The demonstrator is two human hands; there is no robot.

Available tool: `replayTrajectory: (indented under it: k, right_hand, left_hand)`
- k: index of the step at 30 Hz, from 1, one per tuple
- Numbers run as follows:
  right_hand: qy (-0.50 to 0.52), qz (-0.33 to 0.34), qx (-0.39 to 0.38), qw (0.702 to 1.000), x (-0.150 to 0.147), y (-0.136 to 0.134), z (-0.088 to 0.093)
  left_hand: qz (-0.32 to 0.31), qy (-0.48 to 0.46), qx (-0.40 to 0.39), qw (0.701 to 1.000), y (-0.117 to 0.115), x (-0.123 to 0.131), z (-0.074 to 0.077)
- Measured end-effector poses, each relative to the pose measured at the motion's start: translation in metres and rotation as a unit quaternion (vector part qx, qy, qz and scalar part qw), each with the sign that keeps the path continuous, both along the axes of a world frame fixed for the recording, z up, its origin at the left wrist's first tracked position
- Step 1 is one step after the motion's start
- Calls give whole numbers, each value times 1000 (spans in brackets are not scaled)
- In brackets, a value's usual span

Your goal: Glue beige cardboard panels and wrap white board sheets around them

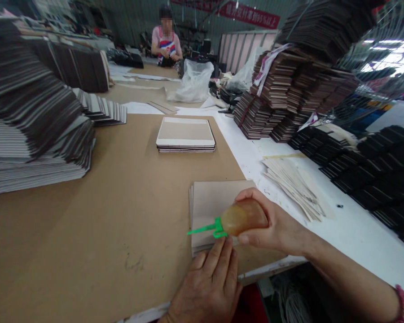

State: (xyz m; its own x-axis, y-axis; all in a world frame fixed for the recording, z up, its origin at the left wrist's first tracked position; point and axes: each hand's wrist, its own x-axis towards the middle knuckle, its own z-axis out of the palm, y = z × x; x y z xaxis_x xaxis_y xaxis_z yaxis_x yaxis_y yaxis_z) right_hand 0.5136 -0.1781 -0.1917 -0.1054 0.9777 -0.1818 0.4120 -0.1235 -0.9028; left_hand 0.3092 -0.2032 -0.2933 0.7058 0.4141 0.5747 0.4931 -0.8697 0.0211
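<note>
A glue bottle point(244, 217) with an amber body and a thin green nozzle is gripped in my right hand point(272, 224), tipped sideways so the nozzle points left. Below it lies a small stack of beige sheets point(210, 197) near the table's front edge. My left hand point(210, 287) rests at the near side of that stack, fingers stretched out and close together, their tips just under the nozzle's base. Whether the fingertips touch the bottle I cannot tell. Farther up the board sits a neat pile of pale panels with dark edges point(186, 132).
Tall stacks of dark and white panels point(37, 121) stand at the left. Bundled brown pieces point(283, 89), black piles point(384, 179) and fanned pale strips point(292, 186) line the right. A plastic bag point(195, 78) lies farther back, where another person point(167, 40) works.
</note>
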Motion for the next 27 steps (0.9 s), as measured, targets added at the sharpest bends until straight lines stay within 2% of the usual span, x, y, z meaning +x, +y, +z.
replayTrajectory:
  k: [4,7,16,23,27]
  right_hand:
    - [-139,53,99,984,-5,-5,11]
    - [-178,88,144,970,-4,-5,14]
    - [-205,115,161,959,-9,2,13]
    - [-236,148,159,947,-19,6,25]
    - [-268,140,164,939,-22,11,29]
  left_hand:
    - [13,-16,-12,1000,-4,1,-5]
    - [17,-18,-20,999,-5,1,-4]
    - [16,-5,-22,1000,-3,1,-4]
    - [12,-1,3,1000,-3,1,-8]
    - [8,-8,10,1000,-2,1,-7]
